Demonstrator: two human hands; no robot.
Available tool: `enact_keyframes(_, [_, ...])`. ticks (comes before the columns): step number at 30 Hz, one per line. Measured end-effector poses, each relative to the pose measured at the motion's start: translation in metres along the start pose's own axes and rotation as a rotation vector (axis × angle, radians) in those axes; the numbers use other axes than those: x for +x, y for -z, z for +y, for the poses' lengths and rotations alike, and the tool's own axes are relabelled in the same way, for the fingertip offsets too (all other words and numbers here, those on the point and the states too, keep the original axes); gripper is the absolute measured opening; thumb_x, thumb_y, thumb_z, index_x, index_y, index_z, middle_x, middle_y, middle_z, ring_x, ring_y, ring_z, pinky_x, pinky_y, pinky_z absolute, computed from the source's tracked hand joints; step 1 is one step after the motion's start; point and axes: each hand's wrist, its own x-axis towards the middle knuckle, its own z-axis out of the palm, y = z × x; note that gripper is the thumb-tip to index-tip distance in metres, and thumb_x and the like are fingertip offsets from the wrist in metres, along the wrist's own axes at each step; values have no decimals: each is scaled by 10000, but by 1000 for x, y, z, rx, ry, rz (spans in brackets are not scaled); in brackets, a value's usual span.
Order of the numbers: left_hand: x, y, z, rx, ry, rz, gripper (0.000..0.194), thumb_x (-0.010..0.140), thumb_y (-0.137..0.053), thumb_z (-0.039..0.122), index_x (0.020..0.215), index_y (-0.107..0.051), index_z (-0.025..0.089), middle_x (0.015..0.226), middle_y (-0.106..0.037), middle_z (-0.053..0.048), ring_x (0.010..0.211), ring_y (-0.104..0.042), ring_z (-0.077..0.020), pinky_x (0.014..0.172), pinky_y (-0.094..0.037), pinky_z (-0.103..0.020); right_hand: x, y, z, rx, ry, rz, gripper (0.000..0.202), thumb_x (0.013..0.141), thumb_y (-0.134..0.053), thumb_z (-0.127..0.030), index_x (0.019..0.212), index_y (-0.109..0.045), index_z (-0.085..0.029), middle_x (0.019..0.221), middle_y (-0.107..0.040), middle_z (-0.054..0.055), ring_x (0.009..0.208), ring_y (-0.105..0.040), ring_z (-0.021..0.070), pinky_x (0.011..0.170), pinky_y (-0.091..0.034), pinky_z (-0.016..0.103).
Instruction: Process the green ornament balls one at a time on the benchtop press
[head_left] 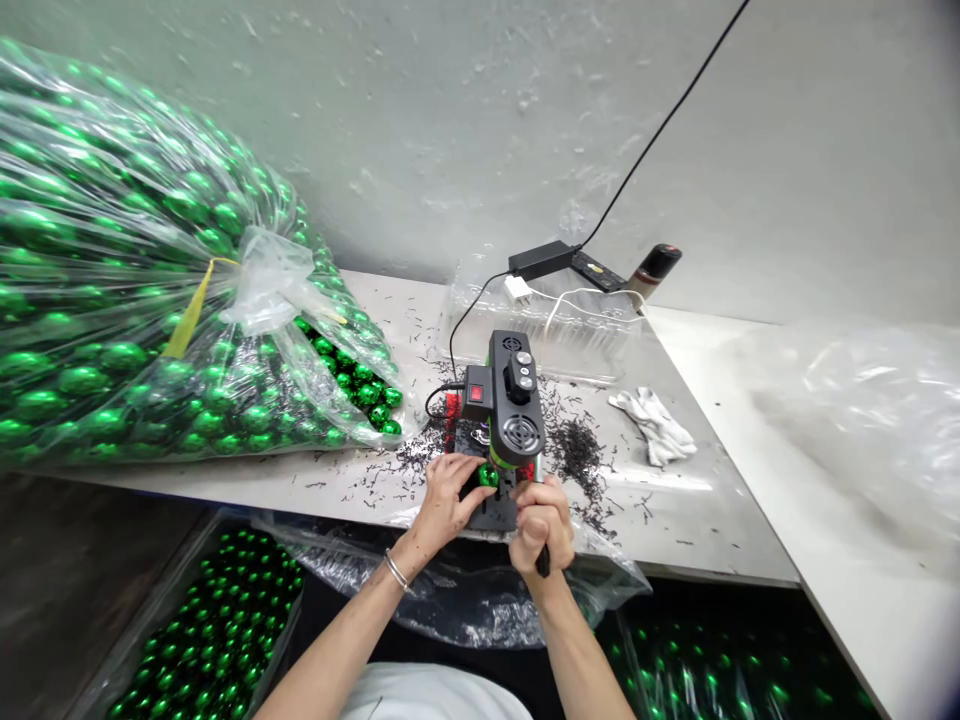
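Note:
My left hand [448,497] pinches a shiny green ball [488,475] between thumb and fingers, under the head of a small black bench drill press [511,390]. My right hand [541,522] is closed around the machine's lever handle [543,562], whose dark end pokes out below the fist. A red switch sits on the box at the machine's left side. Where the tool meets the ball is hidden by the machine head. Dark curly shavings [576,448] lie scattered around the base.
A big clear bag of green balls [135,300] fills the table's left, its mouth open toward the machine. More balls [217,610] are below the table edge at left. A white glove [655,425], a clear plastic tray [480,335] and a power adapter [540,260] lie around.

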Motion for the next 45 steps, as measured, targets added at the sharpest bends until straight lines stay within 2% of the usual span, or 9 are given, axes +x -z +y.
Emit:
enact_keyframes(11, [2,1,5,-38,-20,7,294,903,-683,299,1178,-677,196,1112,-733,-112,1093,-617,-283,1008,-422,-495,-8,-3,6,-1,9,-24,253,957,-383,-182,732,-495,-219,750,-546,-14,666,-596,138,774,-509,396])
enact_keyframes(18, [3,-2,8,-99,54,52,294,862,-735,290,1141,-702,205,1123,-738,-109,1105,-619,-297,1028,-431,-523,50,12,-27,83,-171,-24,309,954,-419,-144,654,-450,-211,682,-512,0,660,-536,135,589,-399,293])
enact_keyframes(22, [-19,6,13,-106,62,119,304,880,-714,330,1158,-686,210,1123,-719,-113,1094,-618,-289,988,-483,-492,83,17,-47,122,-298,-81,323,968,-452,-159,650,-444,-214,658,-481,-11,688,-529,140,655,-411,306])
enact_keyframes(28, [-60,28,16,10,-187,48,628,813,-735,544,1312,-578,196,1175,-688,-134,1116,-606,-305,1014,-464,-514,76,13,-47,105,-243,-45,314,961,-461,-145,654,-463,-208,657,-511,-10,698,-558,145,651,-416,298])
enact_keyframes(34, [14,75,-13,378,-7,233,336,1008,-451,271,1311,-572,190,1253,-645,-151,1160,-575,-285,974,-455,-449,66,14,-39,54,-240,-41,242,956,-492,-185,727,-568,-199,769,-612,19,756,-617,156,660,-467,297])
enact_keyframes(36, [50,92,-25,614,139,131,309,969,-447,158,1229,-613,148,1201,-653,-179,1079,-587,-291,906,-458,-421,62,12,-39,54,-283,1,80,921,-579,-245,911,-644,-200,971,-668,65,904,-657,194,716,-520,322])
enact_keyframes(39, [86,102,-37,766,212,-30,257,862,-485,31,1042,-656,96,987,-680,-194,966,-597,-292,835,-441,-387,49,8,-45,60,-452,154,395,837,-711,-317,1201,-606,-208,1249,-617,125,949,-663,201,751,-562,338])
enact_keyframes(42, [100,98,-42,773,217,-62,218,813,-495,-12,926,-654,85,861,-670,-189,903,-603,-293,784,-435,-369,28,4,-56,94,-722,263,449,868,-679,-372,1264,-578,-185,1091,-669,108,734,-648,142,646,-560,289])
enact_keyframes(45, [97,96,-40,774,227,-81,154,831,-532,37,906,-658,84,857,-672,-189,875,-617,-291,752,-447,-354,6,-1,-67,204,-919,83,409,889,-635,-437,1194,-624,-165,812,-674,42,601,-614,126,549,-539,254])
